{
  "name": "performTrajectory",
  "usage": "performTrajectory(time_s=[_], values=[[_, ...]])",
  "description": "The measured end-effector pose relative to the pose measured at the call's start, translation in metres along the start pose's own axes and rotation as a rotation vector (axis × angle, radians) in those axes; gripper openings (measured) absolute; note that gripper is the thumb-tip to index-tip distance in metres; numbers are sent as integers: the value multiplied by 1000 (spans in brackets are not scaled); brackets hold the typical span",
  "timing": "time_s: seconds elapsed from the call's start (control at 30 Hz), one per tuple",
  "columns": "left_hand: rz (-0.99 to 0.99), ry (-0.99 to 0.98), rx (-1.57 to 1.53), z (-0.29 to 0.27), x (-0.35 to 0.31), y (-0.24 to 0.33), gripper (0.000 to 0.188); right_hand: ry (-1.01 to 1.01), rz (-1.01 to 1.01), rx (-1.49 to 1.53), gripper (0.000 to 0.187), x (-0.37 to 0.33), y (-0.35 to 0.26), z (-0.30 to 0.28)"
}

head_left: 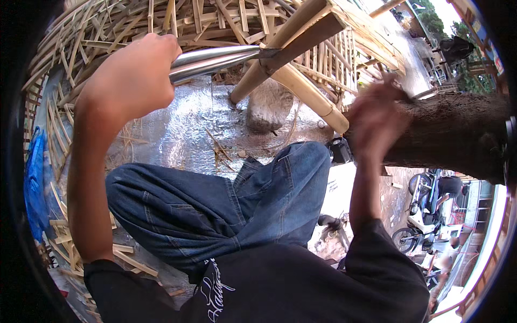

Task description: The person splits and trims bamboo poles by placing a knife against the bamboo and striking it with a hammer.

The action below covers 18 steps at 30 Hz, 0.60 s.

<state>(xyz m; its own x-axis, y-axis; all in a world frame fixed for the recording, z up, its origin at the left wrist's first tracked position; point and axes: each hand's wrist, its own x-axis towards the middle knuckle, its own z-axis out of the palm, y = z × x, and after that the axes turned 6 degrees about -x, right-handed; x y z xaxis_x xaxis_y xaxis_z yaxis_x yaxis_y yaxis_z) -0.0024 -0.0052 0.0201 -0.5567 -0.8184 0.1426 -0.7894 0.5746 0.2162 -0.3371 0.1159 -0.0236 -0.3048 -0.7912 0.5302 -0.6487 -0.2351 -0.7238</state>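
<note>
My left hand [137, 78] is closed in a fist around the shiny silver shaft [218, 59] of a long tool. The shaft narrows to the right and meets a dark, flat, blade-like piece [307, 43]. That piece lies against an upright bamboo pole [247, 83]; whether it cuts into the pole, I cannot tell. Another bamboo length [312, 99] slants down to the right from the crossing. Smeared by motion, my right hand [379, 121] is raised in front of a thick tree trunk [452, 134]. Its fingers are too blurred to show whether they hold anything.
Heaps of split bamboo strips [118, 27] lie ahead and to the left. A stone block [268, 107] sits on the silvery ground sheet [188, 118] before my crossed legs. Blue plastic [36, 183] lies at far left. Motorcycles [420, 215] and a person stand off to the right.
</note>
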Motion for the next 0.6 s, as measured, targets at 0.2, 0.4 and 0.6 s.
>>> performTrajectory(time_s=[0.2, 0.4, 0.6], values=[[-244, -254, -125, -19, 5, -17, 30, -384, 442, -111, 37, -32, 11, 30], [-70, -273, -19, -57, -25, -32, 35, -292, 675, 185, 33, -37, -21, -5], [-108, -299, -127, -51, -38, 13, 38, -308, 468, 342, 27, -49, -41, -3]])
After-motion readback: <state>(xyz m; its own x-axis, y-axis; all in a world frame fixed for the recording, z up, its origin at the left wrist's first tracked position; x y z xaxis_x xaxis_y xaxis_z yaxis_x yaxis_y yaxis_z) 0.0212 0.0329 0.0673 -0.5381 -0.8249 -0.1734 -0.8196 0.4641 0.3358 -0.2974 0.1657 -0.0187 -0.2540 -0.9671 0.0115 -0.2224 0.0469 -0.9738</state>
